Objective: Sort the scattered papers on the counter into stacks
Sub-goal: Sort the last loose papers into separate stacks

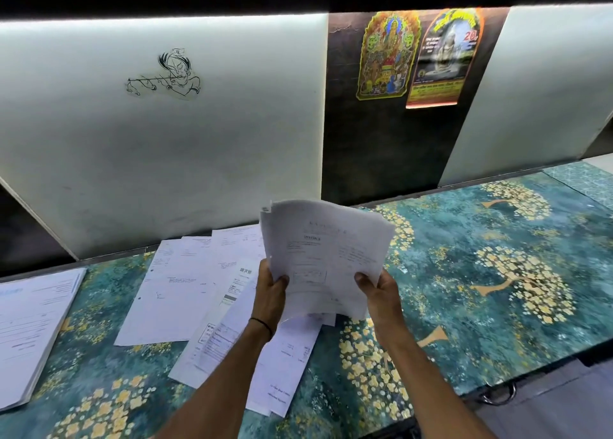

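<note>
A bundle of white printed sheets (326, 249), its top page headed INVOICE, is lifted above the counter (481, 272). My left hand (270, 294) grips its lower left edge with the thumb on the front. My right hand (378, 292) grips the lower right edge the same way. Beneath and to the left, several loose papers (185, 289) lie scattered and overlapping on the teal, gold-flowered counter. More sheets (285, 362) lie under my left forearm. A squared stack of papers (30, 332) rests at the far left edge.
A white backboard (166, 139) and a dark panel with two colourful posters (418, 56) rise behind the counter. The counter's front edge runs diagonally at the lower right, with a metal ring (501, 395) below it.
</note>
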